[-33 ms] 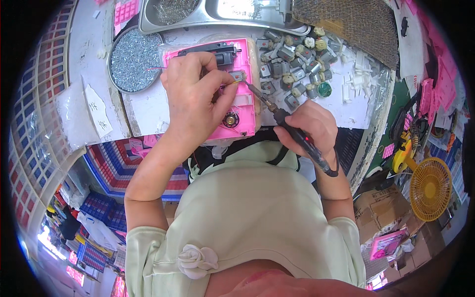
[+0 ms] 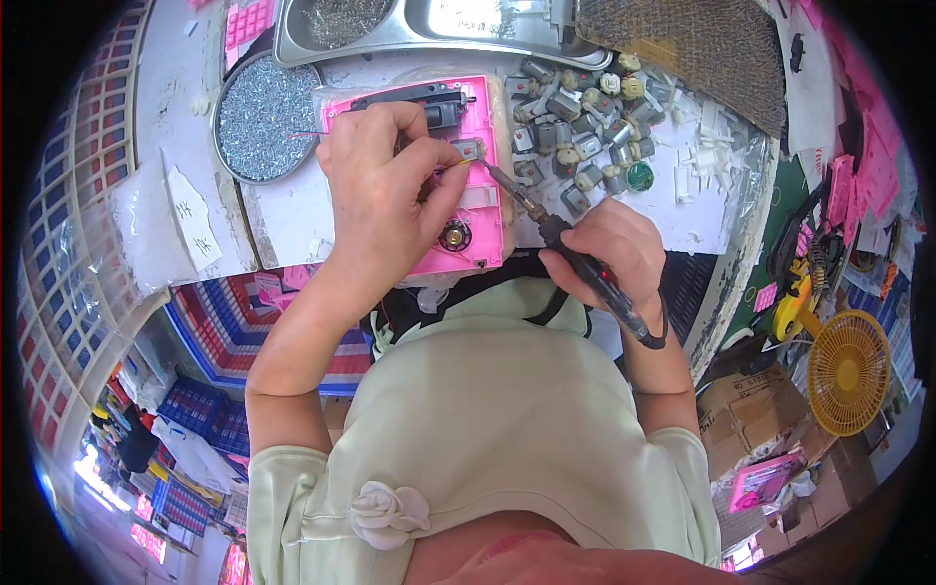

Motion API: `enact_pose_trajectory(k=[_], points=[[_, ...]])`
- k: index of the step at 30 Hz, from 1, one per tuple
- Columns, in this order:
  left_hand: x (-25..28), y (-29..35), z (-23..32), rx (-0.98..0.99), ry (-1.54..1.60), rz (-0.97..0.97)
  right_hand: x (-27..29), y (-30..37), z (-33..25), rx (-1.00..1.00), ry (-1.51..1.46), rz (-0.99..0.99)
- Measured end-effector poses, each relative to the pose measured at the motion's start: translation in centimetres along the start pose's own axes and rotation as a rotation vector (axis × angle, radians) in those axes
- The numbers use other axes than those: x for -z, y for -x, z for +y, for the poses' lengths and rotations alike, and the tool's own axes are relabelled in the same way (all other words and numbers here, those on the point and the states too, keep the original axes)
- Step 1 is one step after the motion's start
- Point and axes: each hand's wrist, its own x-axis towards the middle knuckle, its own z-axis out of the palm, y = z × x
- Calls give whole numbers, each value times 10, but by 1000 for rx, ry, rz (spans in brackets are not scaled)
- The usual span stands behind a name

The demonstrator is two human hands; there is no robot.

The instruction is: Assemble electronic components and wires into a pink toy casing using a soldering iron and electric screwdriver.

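- The pink casing [image 2: 444, 261] lies flat at twelve o'clock from the person's body, partly covered by the left hand.
- Inside it, a small silver motor [image 2: 470, 149] sits at about two o'clock from the casing's middle, a dark elongated part [image 2: 434, 107] at twelve, and a round black part with a brassy centre [image 2: 454, 236] at five.
- The left hand [image 2: 385, 180] reaches in from seven o'clock, thumb and forefinger pinching a thin strand [image 2: 464, 164] just beside the motor; a wire end [image 2: 308, 133] sticks out past this hand at ten.
- The right hand [image 2: 616, 252] is wrapped around a black soldering iron [image 2: 558, 230], coming from four o'clock; its tip is at the motor's end, though contact is too fine to tell.
- Farther out: loose motors [image 2: 585, 122] heap at two to three o'clock, white plastic pieces [image 2: 712, 161] at three.
- A round dish of screws [image 2: 268, 117] stands at ten, a metal tray [image 2: 419, 49] at twelve.
- A yellow fan [image 2: 848, 372] stands at four.
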Motion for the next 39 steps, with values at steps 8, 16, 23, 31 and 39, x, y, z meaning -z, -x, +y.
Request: enact_pose_trajectory(k=[8, 16, 23, 31, 39], points=[[3, -2, 4, 6, -32, -37, 5, -2, -4, 3, -2, 22], [3, -1, 4, 12, -45, -32, -1, 0, -2, -14, 9, -3], [1, 0, 3, 12, -42, -27, 4, 3, -2, 9, 2, 35], [3, -1, 5, 10, -48, -23, 6, 3, -3, -6, -34, 47], [4, -1, 6, 20, -53, -27, 10, 2, -2, -16, -22, 51]])
